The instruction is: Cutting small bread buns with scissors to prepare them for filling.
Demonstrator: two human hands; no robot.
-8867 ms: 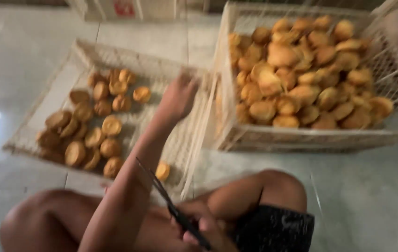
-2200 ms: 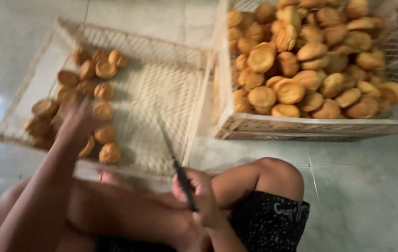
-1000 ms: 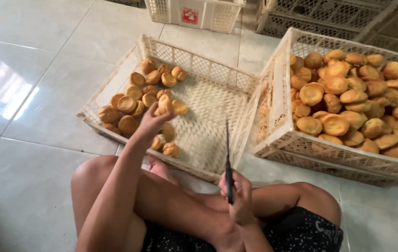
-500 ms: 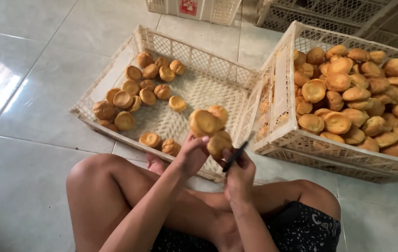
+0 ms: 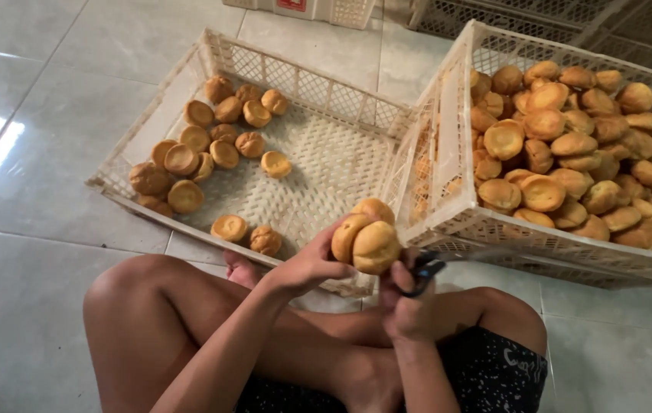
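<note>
The left hand point(image 5: 307, 264) is cupped around a cluster of golden buns point(image 5: 366, 235), its fingers hidden behind them, held up in front of the near rim of the shallow crate point(image 5: 188, 218). Just right of the buns and touching them, the right hand point(image 5: 410, 306) is closed on a dark-handled knife point(image 5: 422, 269). Its blade is blurred and hard to make out against the fuller crate point(image 5: 448, 153).
</note>
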